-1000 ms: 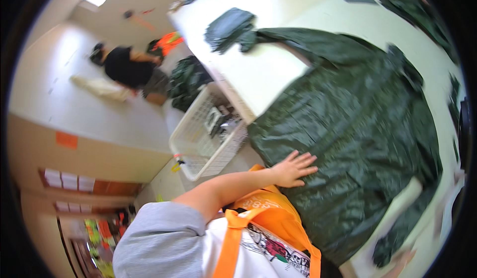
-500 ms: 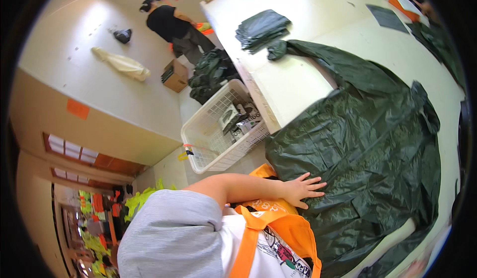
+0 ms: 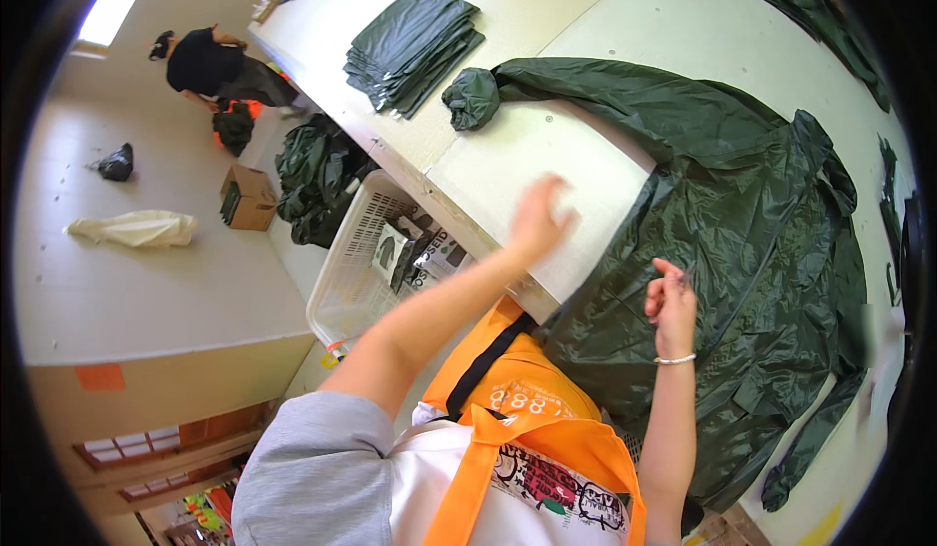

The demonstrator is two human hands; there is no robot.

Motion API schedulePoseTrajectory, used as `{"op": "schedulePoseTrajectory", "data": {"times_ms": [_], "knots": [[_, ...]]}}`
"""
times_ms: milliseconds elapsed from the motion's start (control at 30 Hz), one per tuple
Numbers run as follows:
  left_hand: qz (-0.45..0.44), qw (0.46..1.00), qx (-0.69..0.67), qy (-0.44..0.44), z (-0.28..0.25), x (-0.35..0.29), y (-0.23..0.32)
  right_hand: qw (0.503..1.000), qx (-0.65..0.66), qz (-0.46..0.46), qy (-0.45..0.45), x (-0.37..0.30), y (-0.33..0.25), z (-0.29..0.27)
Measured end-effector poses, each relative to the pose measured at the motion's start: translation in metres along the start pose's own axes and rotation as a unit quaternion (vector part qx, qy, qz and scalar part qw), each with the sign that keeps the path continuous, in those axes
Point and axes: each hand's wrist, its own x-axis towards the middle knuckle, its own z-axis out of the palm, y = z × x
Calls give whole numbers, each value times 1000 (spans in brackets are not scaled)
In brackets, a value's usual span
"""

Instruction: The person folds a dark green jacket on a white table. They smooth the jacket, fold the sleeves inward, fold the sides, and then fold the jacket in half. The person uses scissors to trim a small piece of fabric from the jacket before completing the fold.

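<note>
left hand (image 3: pixel 540 222) lifted off green garment (image 3: pixel 752 243), spread over white table (image 3: pixel 527 151); right hand (image 3: pixel 672 304) curled, grip unclear; window (image 3: pixel 113 5) beyond

Fisheye view from the wearer's head, looking down at close range on a glossy, dark-green, long-sleeved garment (image 3: pixel 747 243) across a flat white table (image 3: pixel 547 24).

By one spread garment (image 3: pixel 742 253) are two hands (image 3: pixel 540 224) (image 3: pixel 673 312), and left of it one folded stack (image 3: pixel 412 50), one basket (image 3: pixel 342 287), seemingly one heap (image 3: pixel 317 177).

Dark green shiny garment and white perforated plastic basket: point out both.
Dark green shiny garment (image 3: pixel 752 263), head view: middle of its body.
White perforated plastic basket (image 3: pixel 383 198), head view: its slotted far wall.
</note>
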Motion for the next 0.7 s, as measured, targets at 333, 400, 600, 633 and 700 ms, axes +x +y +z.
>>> {"op": "schedulePoseTrajectory", "data": {"times_ms": [333,400,600,633,700], "knots": [[-50,985,161,25,-72,141,-195,989,24,89,117,24,62,59],[-33,986,157,34,-74,144,-205,976,132,53,165,25,70,51],[17,963,252,89,-69,136,-186,893,-261,-101,354,-7,80,3],[78,976,192,73,-67,129,-170,857,-355,-151,341,-16,72,-1],[163,983,82,8,-52,106,-130,830,-469,-99,284,-35,50,-1]]}}
